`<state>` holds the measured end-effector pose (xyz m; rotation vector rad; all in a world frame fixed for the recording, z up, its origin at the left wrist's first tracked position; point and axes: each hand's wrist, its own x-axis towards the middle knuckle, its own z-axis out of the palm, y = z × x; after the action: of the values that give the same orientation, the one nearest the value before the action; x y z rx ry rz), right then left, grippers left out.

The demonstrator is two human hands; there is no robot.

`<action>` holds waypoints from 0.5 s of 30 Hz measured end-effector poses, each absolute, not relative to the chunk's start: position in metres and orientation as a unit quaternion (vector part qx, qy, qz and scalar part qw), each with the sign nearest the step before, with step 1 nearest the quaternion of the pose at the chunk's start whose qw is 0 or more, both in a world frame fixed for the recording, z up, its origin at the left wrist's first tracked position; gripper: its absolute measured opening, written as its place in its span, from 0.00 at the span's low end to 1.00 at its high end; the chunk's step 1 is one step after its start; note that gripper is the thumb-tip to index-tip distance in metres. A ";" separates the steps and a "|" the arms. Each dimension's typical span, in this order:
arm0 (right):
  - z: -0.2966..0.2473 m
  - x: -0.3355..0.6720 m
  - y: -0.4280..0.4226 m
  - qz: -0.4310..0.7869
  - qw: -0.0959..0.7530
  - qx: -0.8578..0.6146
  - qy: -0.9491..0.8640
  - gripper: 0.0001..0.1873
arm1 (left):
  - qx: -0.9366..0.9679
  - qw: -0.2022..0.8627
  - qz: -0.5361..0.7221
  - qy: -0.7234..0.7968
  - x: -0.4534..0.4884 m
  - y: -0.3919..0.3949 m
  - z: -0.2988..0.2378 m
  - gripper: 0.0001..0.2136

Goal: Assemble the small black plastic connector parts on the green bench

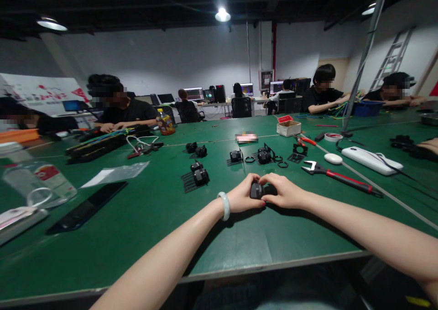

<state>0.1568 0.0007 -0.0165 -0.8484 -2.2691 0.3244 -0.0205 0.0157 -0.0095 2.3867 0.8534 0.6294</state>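
Observation:
Between my two hands, just above the green table (164, 237), is a small black part with a ribbed, knob-like body (256, 190). My left hand (243, 193), with a pale bangle at the wrist, is closed around its left side. From the right, my right hand (282, 191) grips the same black part with thumb and fingers, which hide some of it. Beyond my hands lie black assemblies (264, 155) with flat slotted plates, and loose black rings (283, 164). Another black assembly (200, 175) sits to the left of my hands.
At right lie an adjustable wrench (342, 178), a white power strip (372, 160) and a white mouse (333, 158). A small open box (288, 128) stands farther back. At left are a phone (87, 207), a clear bag (116, 174) and a plastic bottle (51, 182). Several people work around the table.

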 end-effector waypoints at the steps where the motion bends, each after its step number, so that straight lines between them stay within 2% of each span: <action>1: -0.016 0.157 0.001 0.124 0.341 -0.326 -0.873 0.16 | 0.882 0.262 0.233 0.314 -0.021 0.016 -0.010 0.24; 15: -0.018 0.156 0.001 0.143 0.337 -0.336 -0.868 0.16 | 0.884 0.269 0.237 0.301 -0.021 0.016 -0.011 0.24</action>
<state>0.1560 0.0008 -0.0183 -0.8769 -2.2621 0.3727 -0.0212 0.0157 -0.0108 2.3819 0.8119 0.6391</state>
